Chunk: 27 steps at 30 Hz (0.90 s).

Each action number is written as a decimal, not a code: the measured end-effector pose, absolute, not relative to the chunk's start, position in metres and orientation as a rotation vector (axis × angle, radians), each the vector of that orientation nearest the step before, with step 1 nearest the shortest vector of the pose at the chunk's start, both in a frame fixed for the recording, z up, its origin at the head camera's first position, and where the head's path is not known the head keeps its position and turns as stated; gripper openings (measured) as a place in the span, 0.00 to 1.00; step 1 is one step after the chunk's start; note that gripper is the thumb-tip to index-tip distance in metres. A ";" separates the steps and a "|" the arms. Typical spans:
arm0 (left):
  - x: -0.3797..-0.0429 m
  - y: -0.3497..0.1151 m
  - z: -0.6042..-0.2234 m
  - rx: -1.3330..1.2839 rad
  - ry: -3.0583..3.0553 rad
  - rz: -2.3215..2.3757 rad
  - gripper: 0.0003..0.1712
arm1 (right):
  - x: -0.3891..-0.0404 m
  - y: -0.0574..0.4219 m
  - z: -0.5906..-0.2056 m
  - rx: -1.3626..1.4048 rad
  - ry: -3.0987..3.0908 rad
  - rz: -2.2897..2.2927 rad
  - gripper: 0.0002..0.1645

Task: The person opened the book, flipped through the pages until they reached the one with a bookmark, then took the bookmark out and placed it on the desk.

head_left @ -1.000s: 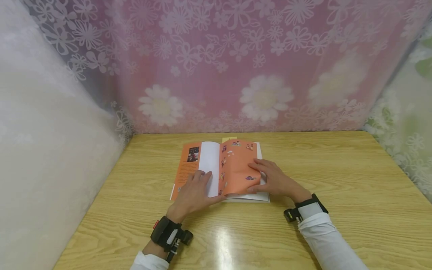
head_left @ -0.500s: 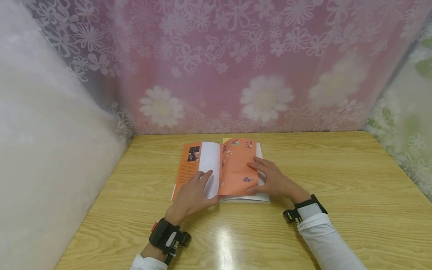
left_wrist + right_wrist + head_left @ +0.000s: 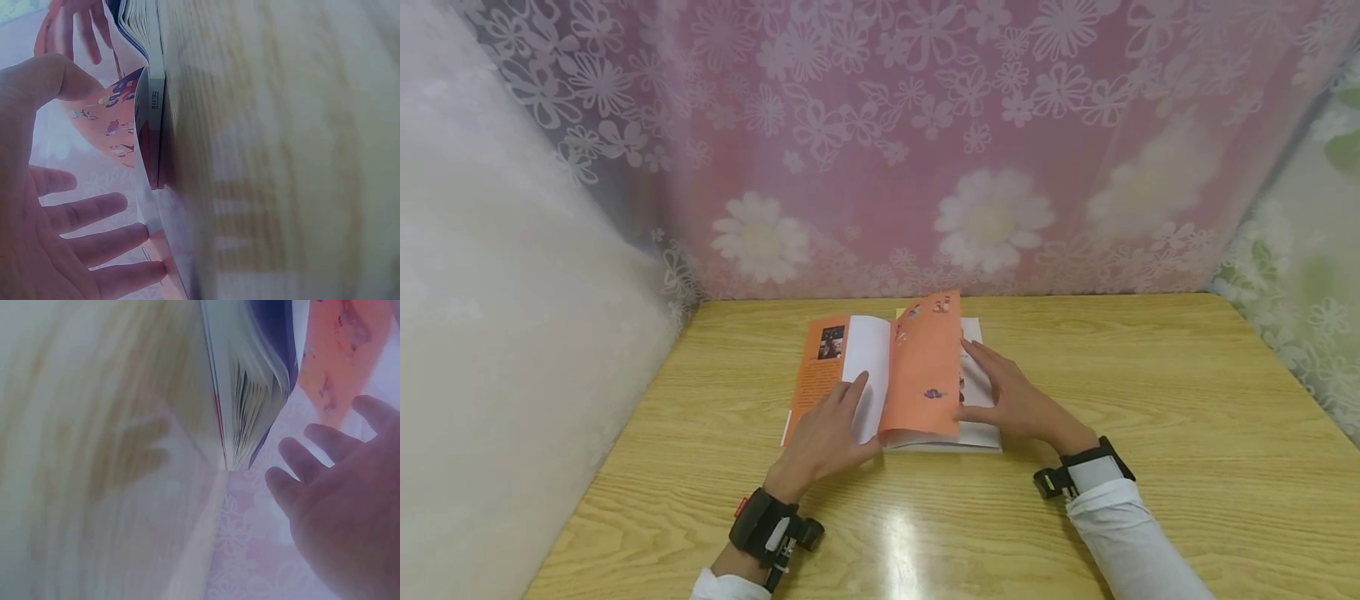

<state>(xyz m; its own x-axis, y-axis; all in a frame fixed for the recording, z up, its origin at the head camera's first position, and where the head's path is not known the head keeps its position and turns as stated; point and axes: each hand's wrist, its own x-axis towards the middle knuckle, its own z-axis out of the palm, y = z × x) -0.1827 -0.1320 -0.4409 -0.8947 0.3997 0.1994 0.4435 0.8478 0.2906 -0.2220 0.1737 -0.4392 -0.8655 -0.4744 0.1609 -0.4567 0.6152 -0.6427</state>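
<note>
Head: we see the open book (image 3: 868,354) on the table (image 3: 1135,367), its orange page (image 3: 925,362) lifted. Left hand (image 3: 826,433) lies over the book's left side, fingers (image 3: 858,387) spread; right hand (image 3: 1026,400), thumb wide, sits at the page's free edge, contact unclear. Left wrist: we get straight fingers, thumb before the page. Right wrist: spread fingers beside the book.

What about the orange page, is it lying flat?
No, the orange page stands raised, its free edge lifted off the white page.
</note>
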 end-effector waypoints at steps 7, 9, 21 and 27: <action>-0.183 -0.131 -0.442 -0.616 -2.891 -0.539 0.50 | -0.221 0.177 -0.438 -0.785 2.816 -1.061 0.61; -0.183 -0.132 -0.442 -0.608 -2.896 -0.563 0.49 | -0.221 0.177 -0.439 -0.779 2.819 -1.041 0.60; -0.181 -0.138 -0.439 -0.394 -2.861 -0.889 0.56 | -0.222 0.180 -0.443 -0.776 2.845 -0.974 0.57; -0.185 -0.145 -0.436 -0.500 -2.633 -0.779 0.66 | -0.221 0.181 -0.443 -0.775 2.841 -0.975 0.57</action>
<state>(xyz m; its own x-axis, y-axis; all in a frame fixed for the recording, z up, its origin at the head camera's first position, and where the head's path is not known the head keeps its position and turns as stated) -0.1847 -0.1448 -0.4364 -0.8771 0.2319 0.4207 0.4234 0.7870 0.4489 -0.2213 0.1806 -0.4432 -0.8745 -0.4699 0.1202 -0.4447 0.6779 -0.5854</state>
